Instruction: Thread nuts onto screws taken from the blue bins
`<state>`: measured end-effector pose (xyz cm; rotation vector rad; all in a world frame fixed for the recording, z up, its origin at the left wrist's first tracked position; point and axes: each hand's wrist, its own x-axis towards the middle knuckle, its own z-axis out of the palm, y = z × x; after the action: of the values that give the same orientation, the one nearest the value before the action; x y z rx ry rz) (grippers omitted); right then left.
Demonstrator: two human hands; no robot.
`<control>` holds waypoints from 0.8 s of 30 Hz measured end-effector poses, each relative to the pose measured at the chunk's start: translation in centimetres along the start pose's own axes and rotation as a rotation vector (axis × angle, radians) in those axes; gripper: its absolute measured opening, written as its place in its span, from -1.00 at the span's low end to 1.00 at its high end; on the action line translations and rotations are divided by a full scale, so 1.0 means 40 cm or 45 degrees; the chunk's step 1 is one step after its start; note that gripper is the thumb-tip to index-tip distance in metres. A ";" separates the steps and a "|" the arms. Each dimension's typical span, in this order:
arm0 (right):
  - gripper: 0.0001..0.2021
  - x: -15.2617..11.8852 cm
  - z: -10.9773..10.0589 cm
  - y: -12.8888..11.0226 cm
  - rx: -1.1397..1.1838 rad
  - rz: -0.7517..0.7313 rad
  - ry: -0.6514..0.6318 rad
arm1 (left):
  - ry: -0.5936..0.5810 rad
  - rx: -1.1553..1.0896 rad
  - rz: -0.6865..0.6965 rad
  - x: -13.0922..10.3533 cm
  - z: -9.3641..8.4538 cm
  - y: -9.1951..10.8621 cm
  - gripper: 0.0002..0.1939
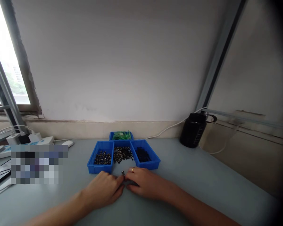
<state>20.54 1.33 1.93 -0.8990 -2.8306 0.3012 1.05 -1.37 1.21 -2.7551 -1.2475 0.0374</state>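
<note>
My left hand (107, 187) and my right hand (143, 183) meet fingertip to fingertip over the grey table. A small dark metal piece with a shiny end (123, 173) stands up between the fingertips; both hands pinch around it, and its lower part is hidden. Just beyond my left hand is a blue bin (100, 168) with many small metal pieces. Past my right hand sits another blue bin (149, 164) holding dark pieces. Between these bins lies a heap of dark screw-like parts (124, 153), spilling from a middle bin onto the table.
A blue bin with green packets (122, 135) stands at the back near the wall. A black bottle (193, 130) is at the back right. At the left are a white mouse (68, 143), a power strip (46, 141) and cables.
</note>
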 end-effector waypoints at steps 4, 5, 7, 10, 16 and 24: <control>-0.85 -0.002 0.001 -0.002 0.009 0.014 0.021 | 0.010 0.004 -0.029 0.002 0.003 -0.004 -0.72; -0.84 -0.003 0.001 -0.003 0.018 0.017 0.024 | 0.010 0.007 -0.036 0.002 0.005 -0.005 -0.72; -0.85 -0.003 0.000 -0.005 0.037 0.023 0.028 | 0.013 0.005 -0.050 0.003 0.008 -0.007 -0.72; -0.84 -0.003 0.000 -0.006 0.057 0.031 0.039 | 0.032 0.007 -0.076 0.004 0.015 -0.011 -0.67; -0.80 -0.003 0.002 -0.006 0.082 0.027 0.046 | 0.036 0.013 -0.120 0.004 0.017 -0.019 -0.65; -0.76 0.000 0.001 -0.005 0.080 0.006 0.026 | -0.009 -0.013 -0.128 0.006 0.013 -0.023 -0.77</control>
<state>20.41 1.17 1.93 -0.8912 -2.7844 0.3769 0.49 -0.51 0.80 -2.6987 -1.3903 0.0324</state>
